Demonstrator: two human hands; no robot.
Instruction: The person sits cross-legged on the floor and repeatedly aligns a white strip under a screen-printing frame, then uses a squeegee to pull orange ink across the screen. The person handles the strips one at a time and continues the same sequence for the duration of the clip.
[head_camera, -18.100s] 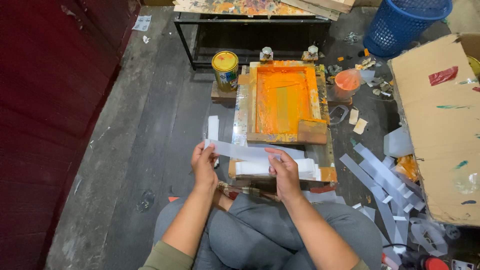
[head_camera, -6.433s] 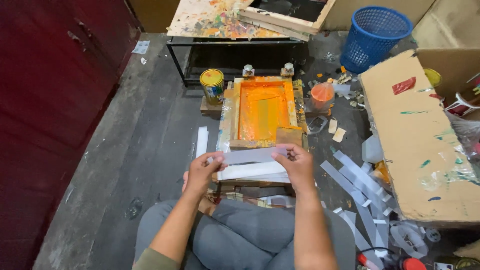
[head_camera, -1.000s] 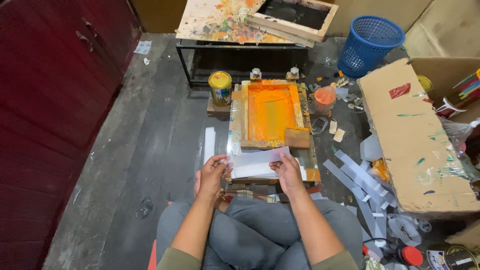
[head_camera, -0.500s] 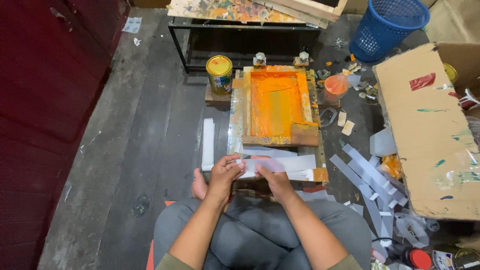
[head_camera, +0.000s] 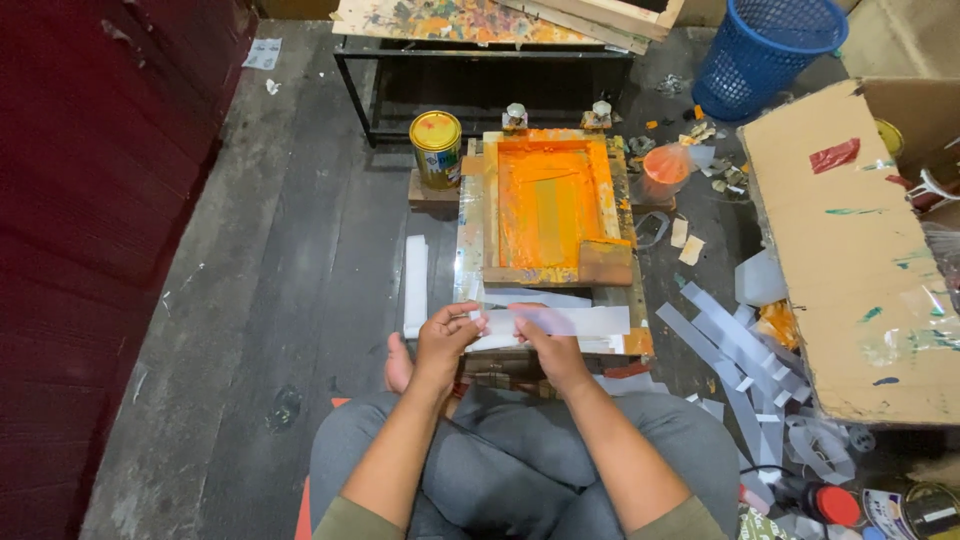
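Holding a white paper strip (head_camera: 545, 322) at lower centre of the frame, the left hand (head_camera: 445, 340) pinches its left end with fingers curled shut, and the right hand (head_camera: 550, 348) grips it near the middle, thumb on top. The strip lies just below the orange-inked screen-printing frame (head_camera: 548, 205), over a stack of similar strips. To do this well, I judge the strip should stay flat and taut, edges squared to the frame, fingers clear of wet ink. A yellow-lidded tin (head_camera: 436, 148) stands upper left of the frame.
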